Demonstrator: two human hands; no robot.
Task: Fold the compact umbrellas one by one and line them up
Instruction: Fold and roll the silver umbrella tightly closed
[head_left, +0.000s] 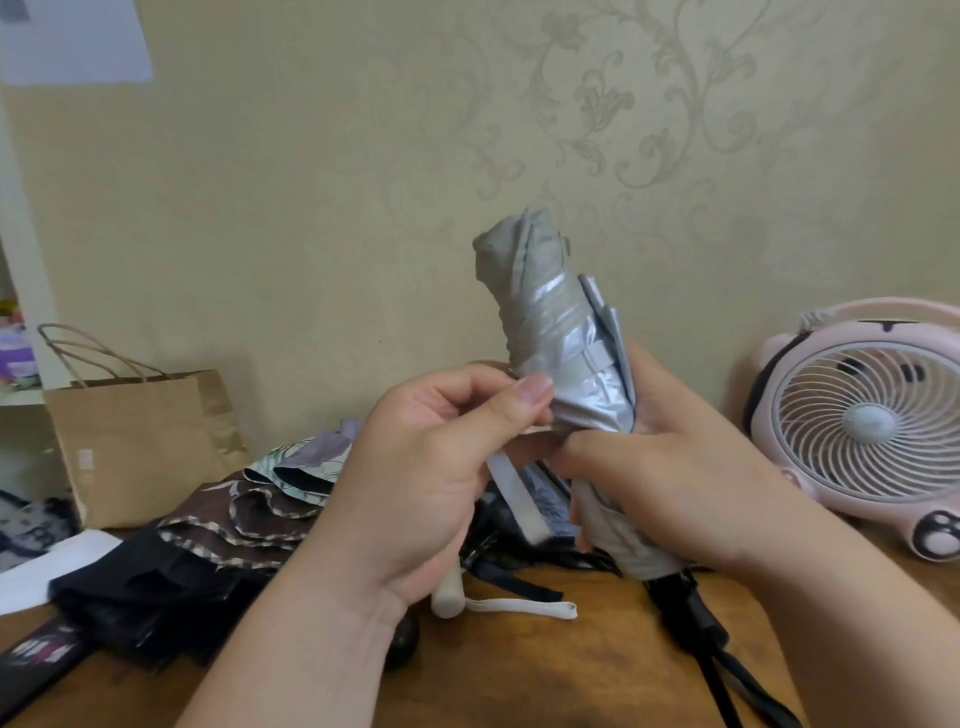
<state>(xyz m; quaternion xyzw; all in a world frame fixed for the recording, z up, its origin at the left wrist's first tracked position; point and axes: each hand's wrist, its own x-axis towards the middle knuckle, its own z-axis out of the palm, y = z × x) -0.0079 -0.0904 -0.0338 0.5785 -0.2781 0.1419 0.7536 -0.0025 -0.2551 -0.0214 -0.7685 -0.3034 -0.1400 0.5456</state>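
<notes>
An umbrella (550, 322) was held nearly upright above the middle of the table (545, 665), with the left hand (415, 467) on its left and the right hand (691, 467) on its right. Behind and left of the hands, a heap of other umbrellas (208, 545) lay on the table. A paper bag (140, 441) stood behind the heap, by the wall (363, 182). A fan (872, 421) stood on the table at the right.

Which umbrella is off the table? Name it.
The silver-grey umbrella, gripped by the left hand and right hand; the brown umbrella and black umbrella lie on the table.
</notes>
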